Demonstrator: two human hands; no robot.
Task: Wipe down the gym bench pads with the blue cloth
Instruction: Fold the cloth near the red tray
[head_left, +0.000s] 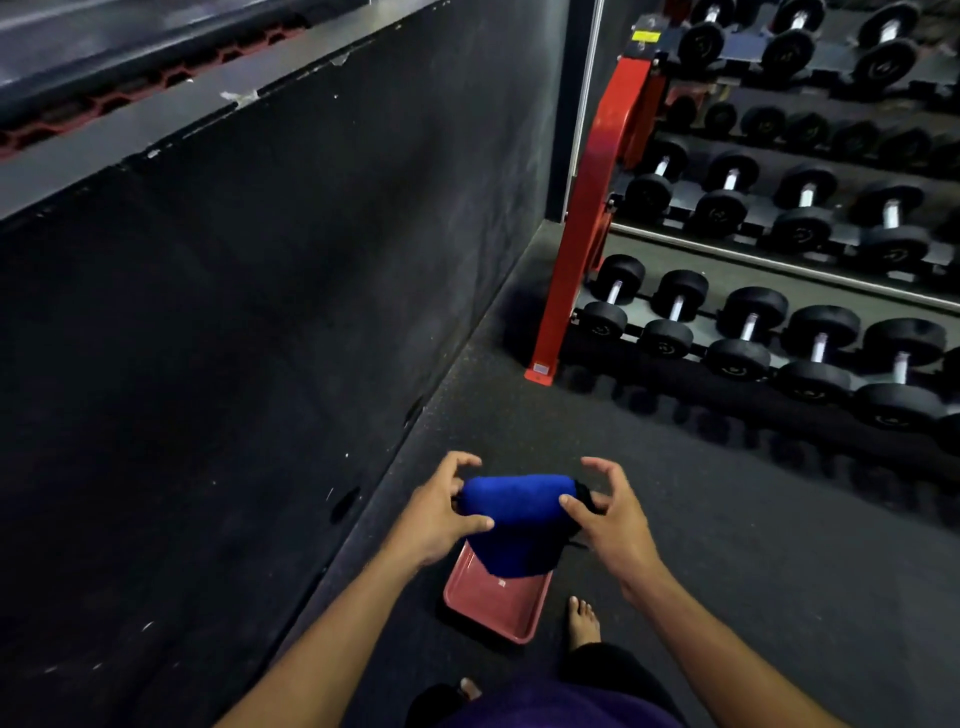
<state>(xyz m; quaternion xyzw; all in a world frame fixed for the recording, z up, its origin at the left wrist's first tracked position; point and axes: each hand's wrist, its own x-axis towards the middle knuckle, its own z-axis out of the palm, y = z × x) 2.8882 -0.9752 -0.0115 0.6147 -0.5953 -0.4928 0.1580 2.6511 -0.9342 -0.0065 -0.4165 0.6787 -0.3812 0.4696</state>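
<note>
Both hands pinch the blue cloth (511, 512) — left hand (436, 514) and right hand (608, 519) at opposite ends. It hangs over a pink tray (498, 603) on the floor, beside the dumbbell rack (587, 218).

One blue cloth (511, 512), one pink tray (493, 605), two hands, one red dumbbell rack (592, 208) with many dumbbells.

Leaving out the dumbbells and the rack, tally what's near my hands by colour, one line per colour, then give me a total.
Blue: 1, the cloth, pinched by the left hand and right hand.
Pink: 1, the tray on the floor under the cloth.
Total: 2
</note>
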